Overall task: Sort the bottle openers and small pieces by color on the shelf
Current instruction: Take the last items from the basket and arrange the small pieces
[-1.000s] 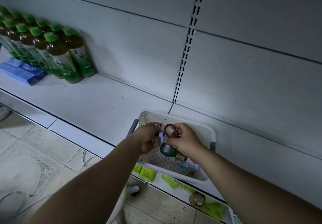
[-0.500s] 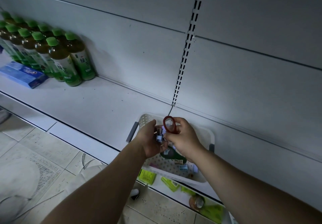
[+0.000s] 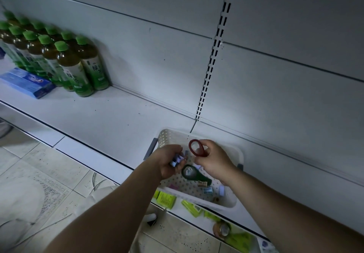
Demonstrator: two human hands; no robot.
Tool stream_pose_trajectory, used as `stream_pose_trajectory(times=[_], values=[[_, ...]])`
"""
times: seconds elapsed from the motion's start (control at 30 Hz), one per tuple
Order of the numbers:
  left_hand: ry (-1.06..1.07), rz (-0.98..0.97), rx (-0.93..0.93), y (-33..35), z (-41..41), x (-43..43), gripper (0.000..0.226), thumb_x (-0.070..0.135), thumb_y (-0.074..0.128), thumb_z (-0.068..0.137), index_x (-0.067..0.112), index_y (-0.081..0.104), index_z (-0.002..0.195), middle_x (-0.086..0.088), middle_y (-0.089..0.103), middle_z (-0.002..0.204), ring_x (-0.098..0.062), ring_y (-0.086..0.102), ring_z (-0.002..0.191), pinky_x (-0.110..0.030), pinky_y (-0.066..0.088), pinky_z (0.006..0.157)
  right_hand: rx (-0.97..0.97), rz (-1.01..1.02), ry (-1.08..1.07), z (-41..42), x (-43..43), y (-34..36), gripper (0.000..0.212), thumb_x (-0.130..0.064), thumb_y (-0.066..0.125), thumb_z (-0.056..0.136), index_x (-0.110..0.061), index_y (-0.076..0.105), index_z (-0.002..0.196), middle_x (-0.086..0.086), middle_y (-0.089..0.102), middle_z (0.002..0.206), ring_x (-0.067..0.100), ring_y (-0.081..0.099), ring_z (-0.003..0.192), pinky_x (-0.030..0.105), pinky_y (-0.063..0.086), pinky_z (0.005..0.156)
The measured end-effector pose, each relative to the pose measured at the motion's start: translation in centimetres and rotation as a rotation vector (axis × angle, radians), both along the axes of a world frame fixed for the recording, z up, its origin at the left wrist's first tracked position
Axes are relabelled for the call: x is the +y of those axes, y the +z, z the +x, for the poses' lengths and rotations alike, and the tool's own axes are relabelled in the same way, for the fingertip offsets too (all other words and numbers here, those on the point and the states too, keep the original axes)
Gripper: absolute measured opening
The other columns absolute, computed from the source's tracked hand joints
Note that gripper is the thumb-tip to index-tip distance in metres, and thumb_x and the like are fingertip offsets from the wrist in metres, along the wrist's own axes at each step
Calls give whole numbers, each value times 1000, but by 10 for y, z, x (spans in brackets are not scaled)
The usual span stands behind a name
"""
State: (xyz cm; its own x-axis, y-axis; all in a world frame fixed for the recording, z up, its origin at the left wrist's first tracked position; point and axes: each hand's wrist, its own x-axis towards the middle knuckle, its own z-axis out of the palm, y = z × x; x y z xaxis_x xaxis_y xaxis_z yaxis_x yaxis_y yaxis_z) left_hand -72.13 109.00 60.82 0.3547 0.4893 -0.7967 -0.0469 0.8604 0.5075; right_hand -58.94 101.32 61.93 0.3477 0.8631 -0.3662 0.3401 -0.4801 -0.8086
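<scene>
Shelf (image 3: 118,119): lying bare left of both grips; the next move is probably calling for one spot per colour there.
Basket (image 3: 233,203): sitting beneath both grips; the picking-out step appears to be running.
Right grip (image 3: 213,163): pinching the red opener (image 3: 197,148) above the basket, ring pointing up-left, long axis slanting down-right.
Left grip (image 3: 168,163): curling round lavender pieces (image 3: 177,159).
Green opener (image 3: 194,174): lying below both grips, handle pointing right.

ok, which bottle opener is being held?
The red bottle opener, pinched in the right hand above the basket. The dark green bottle opener lies on the basket floor; the left hand holds small pieces.
</scene>
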Motion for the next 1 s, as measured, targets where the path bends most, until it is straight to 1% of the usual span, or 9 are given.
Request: stream_pose_trajectory(times=[0.17,0.33,0.43,0.5,0.6,0.67,0.73,0.9,1.0], values=[[-158,129,145,6,-2,1,9,8,53,95,7,60,88,-9,52,73,-14,52,61,-17,42,41,-327,-136,188,7,-3,-9,43,-7,61,84,-17,49,123,4,57,119,23,54,107,27,43,82],[-780,842,731,-7,-6,6,19,18,59,92,14,63,110,-10,62,98,-20,56,80,-27,50,69,-584,-182,424,11,-3,-21,30,-14,59,88,-14,52,117,9,57,117,26,54,103,33,46,86],[-993,1061,787,-16,0,13,43,22,56,94,22,47,136,-10,56,124,-25,57,105,-27,48,87,-635,-231,489,9,-2,-28,32,-20,61,90,-18,56,121,9,57,114,27,55,103,31,43,86],[-1095,1130,761,-22,7,17,46,21,54,94,22,44,138,-11,53,132,-28,54,115,-29,44,94,-663,-253,450,10,-1,-31,30,-21,63,89,-17,58,118,9,56,112,28,56,102,31,41,86],[-1157,1166,758,-29,14,18,39,20,53,92,18,48,130,-12,55,126,-31,53,113,-31,42,92,-639,-224,396,11,0,-33,22,-22,62,89,-15,61,110,9,54,107,28,57,98,29,41,79],[-1171,1195,791,-34,16,18,35,22,54,90,17,48,124,-13,55,121,-31,54,111,-32,43,88,-565,-183,360,12,1,-28,8,-25,62,89,-18,61,91,6,54,95,25,57,88,27,38,66],[-1179,1175,812,-37,17,18,40,26,55,90,15,43,127,-13,54,122,-31,54,111,-35,45,90,-451,-158,276,12,2,-20,16,-26,61,90,-21,52,78,-2,52,78,18,53,76,24,32,56],[-1056,967,777,-28,13,17,39,24,54,93,7,41,125,-14,56,116,-29,56,105,-30,44,80,-264,-132,191,13,0,-8,20,-25,58,92,-19,51,110,-2,56,91,15,53,80,23,36,59],[-809,683,510,-22,7,15,16,12,51,89,8,52,104,-15,59,89,-24,57,68,-26,40,55,-161,-115,129,12,-2,-5,17,-20,54,94,-22,56,111,2,61,103,19,59,85,31,47,74]])
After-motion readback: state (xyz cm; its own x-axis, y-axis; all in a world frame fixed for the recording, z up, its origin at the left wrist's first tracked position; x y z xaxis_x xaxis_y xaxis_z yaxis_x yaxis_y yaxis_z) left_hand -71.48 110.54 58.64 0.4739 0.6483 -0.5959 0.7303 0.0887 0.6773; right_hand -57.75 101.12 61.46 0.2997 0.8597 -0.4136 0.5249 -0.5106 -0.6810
